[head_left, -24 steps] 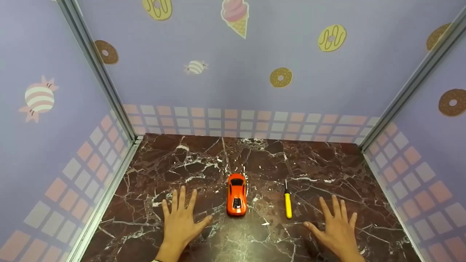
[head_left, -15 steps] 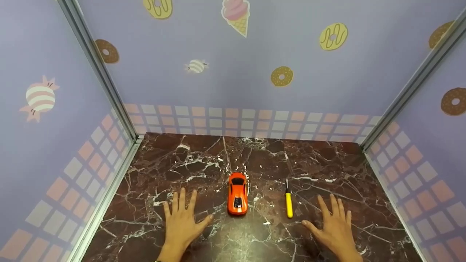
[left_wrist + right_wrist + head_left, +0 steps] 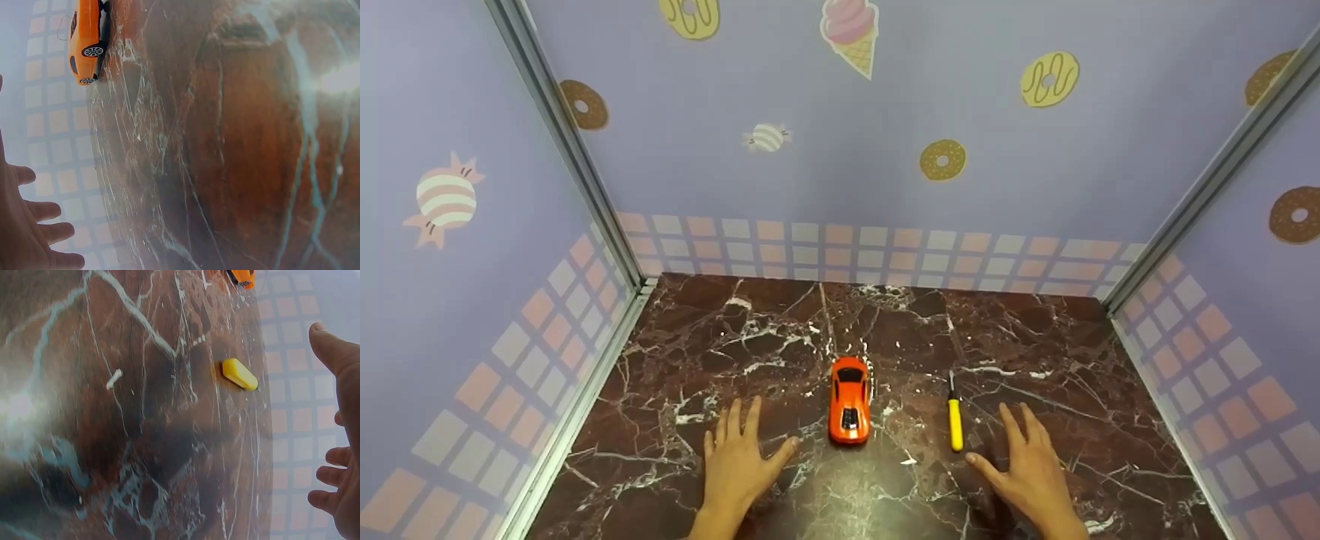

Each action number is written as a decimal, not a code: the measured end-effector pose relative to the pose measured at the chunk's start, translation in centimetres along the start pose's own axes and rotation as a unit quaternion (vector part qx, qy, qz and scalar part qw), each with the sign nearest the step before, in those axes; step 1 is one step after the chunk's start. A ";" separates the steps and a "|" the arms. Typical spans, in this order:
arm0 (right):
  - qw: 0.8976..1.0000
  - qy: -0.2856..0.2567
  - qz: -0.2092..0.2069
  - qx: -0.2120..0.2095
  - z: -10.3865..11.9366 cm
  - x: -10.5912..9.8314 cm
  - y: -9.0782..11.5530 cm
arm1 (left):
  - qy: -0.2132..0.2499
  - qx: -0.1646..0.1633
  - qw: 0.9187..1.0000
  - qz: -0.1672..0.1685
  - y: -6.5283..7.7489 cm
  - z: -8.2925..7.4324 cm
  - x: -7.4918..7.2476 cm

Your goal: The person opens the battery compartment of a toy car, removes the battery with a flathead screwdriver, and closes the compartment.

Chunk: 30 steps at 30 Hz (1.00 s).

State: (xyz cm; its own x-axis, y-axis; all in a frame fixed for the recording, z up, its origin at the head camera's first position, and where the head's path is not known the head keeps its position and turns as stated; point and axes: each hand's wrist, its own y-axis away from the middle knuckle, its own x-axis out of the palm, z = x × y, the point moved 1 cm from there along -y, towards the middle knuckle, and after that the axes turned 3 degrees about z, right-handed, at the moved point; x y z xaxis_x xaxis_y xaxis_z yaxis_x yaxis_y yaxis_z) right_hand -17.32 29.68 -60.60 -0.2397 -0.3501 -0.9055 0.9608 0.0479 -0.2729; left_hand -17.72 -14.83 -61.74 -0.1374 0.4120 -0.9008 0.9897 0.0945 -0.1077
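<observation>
An orange toy car (image 3: 849, 401) with black windows stands on the dark marbled table, between the two hands. To its right lies a screwdriver (image 3: 955, 421) with a yellow handle, its metal shaft pointing away from me. My left hand (image 3: 737, 465) is left of the car, fingers extended and thumb apart, touching neither object. My right hand (image 3: 1031, 469) is just right of the screwdriver's handle, its thumb near the handle end but apart from it. In the right wrist view, only the yellow handle (image 3: 240, 374) of the screwdriver shows plainly.
The marbled table (image 3: 780, 337) is enclosed by a lilac back wall (image 3: 840, 172) and side walls printed with sweets and pastel tiles. Metal rails (image 3: 577, 150) run along the corners. A small white fleck (image 3: 114, 378) lies on the tabletop near the right hand.
The right hand has shifted left toward the screwdriver, its fingers drawn closer together. The left hand's fingers have drawn together and pulled slightly back. The car and screwdriver have stayed in place.
</observation>
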 end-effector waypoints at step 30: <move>0.998 -0.064 0.019 0.000 3.3 1.5 -1.9 | 0.094 -0.026 0.995 -0.025 0.6 -1.4 1.1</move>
State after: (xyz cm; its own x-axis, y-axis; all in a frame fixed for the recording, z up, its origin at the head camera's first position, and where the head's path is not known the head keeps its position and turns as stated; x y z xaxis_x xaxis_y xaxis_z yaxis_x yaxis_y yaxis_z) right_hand -19.00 26.00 -60.38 -0.1830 -0.4649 -0.8662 0.9691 0.0632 -0.2386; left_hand -17.33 -13.07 -62.23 -0.1967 0.5667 -0.8001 0.9785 0.1645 -0.1241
